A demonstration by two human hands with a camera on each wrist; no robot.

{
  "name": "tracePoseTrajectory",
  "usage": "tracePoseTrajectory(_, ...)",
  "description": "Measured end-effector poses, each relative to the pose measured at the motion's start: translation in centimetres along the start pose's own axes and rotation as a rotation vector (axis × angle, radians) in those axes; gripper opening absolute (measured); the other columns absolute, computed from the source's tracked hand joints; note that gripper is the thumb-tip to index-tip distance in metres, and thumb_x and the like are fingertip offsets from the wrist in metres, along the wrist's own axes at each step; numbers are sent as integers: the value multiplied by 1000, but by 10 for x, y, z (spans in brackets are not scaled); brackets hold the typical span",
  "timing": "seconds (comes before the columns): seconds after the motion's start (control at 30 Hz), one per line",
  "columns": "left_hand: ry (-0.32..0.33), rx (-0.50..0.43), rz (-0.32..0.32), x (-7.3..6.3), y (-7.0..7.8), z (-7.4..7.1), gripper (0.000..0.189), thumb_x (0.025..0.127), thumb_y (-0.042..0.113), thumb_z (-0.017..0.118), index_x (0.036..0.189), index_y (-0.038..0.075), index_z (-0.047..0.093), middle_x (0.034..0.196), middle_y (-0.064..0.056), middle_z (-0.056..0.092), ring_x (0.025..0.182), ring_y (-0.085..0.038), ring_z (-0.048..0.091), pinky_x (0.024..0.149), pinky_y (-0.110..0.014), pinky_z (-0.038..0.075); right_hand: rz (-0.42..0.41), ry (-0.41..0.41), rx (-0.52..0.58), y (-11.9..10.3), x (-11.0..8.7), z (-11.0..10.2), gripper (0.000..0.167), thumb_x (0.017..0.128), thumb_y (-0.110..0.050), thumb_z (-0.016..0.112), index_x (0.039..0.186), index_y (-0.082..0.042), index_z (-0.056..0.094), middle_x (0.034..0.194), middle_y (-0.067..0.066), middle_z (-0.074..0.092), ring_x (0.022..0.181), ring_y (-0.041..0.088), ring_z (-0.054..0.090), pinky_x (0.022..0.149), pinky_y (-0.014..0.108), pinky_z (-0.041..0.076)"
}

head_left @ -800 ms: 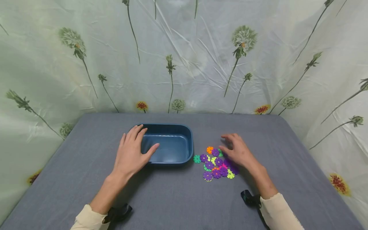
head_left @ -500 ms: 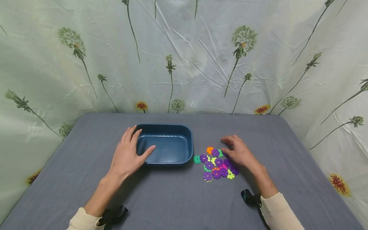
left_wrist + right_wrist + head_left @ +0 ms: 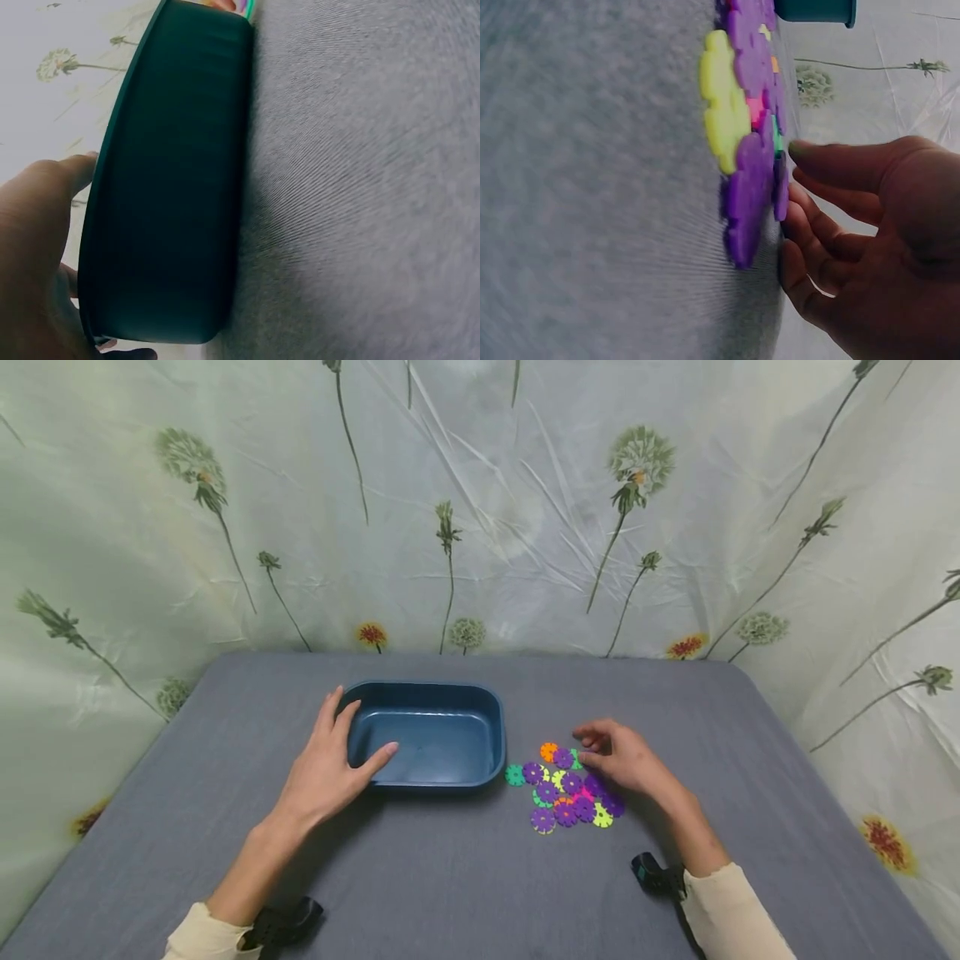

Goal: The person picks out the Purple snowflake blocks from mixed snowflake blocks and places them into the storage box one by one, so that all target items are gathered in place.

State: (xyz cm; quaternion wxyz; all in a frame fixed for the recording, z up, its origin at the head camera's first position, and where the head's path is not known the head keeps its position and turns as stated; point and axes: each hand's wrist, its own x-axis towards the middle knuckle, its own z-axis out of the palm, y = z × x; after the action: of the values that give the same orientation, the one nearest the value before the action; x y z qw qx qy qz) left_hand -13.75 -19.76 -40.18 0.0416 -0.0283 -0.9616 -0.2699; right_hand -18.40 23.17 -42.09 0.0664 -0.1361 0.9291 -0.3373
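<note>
In the head view a blue rectangular plastic basin stands on the cloth-covered table. My left hand is at its left end, fingers spread and thumb reaching over the near rim. The left wrist view shows the basin's dark outer wall with the hand beside its rim. Right of the basin lies a loose pile of flower-shaped plastic discs, purple, yellow, green, orange and pink. My right hand hovers at the pile's far right, its fingers loosely bent. Its thumb tip is by a green disc; a gap shows between thumb and fingers.
Grey cloth covers the table. A pale curtain printed with dandelions hangs behind it and at the sides. Each wrist carries a black camera mount, such as the right one.
My left hand has moved left and slightly down, off the basin's inside toward its left end. The right hand has dipped a little toward the discs, its fingers bending more.
</note>
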Motion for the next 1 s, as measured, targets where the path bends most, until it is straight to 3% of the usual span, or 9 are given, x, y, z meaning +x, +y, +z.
tracePoseTrajectory(0.2, -34, -41, -31, 1, -4, -4, 105, 93, 68, 64, 166, 6, 21, 176, -19, 3, 152, -52, 32, 106, -75, 42, -19, -44, 25, 3, 0, -4, 39, 95, -5, 73, 131, 5, 65, 118, 20, 69, 106, 29, 64, 95, 48, 54)
tracePoseTrajectory(0.47, -112, -83, -64, -2, -11, -7, 120, 89, 69, 68, 168, 8, 2, 174, -25, 7, 149, -55, 35, 107, -75, 41, -3, -71, 9, 1, -6, -8, 35, 93, -4, 74, 127, 4, 67, 120, 20, 70, 106, 30, 65, 95, 50, 55)
tracePoseTrajectory(0.57, -135, -87, -71, -1, -11, -8, 126, 88, 69, 69, 167, 4, -4, 173, -28, 7, 148, -56, 35, 108, -74, 41, 29, -80, 0, 2, -7, -9, 32, 93, -2, 73, 124, 3, 67, 115, 18, 69, 103, 28, 64, 92, 46, 55)
tracePoseTrajectory(0.83, -171, -77, -61, -2, -12, -11, 133, 84, 66, 76, 166, 3, -7, 171, -33, 7, 142, -59, 42, 102, -71, 48, 74, -99, 18, 3, -6, -14, 21, 93, -3, 73, 113, 1, 70, 94, 9, 65, 85, 18, 56, 67, 26, 48)
tracePoseTrajectory(1.0, -210, -80, -59, -1, -14, -15, 139, 80, 65, 80, 166, 4, -11, 170, -34, 7, 142, -60, 41, 102, -70, 48, 55, -85, 12, 4, -4, -15, 19, 96, -7, 72, 114, -1, 72, 94, 8, 67, 84, 16, 58, 66, 25, 48)
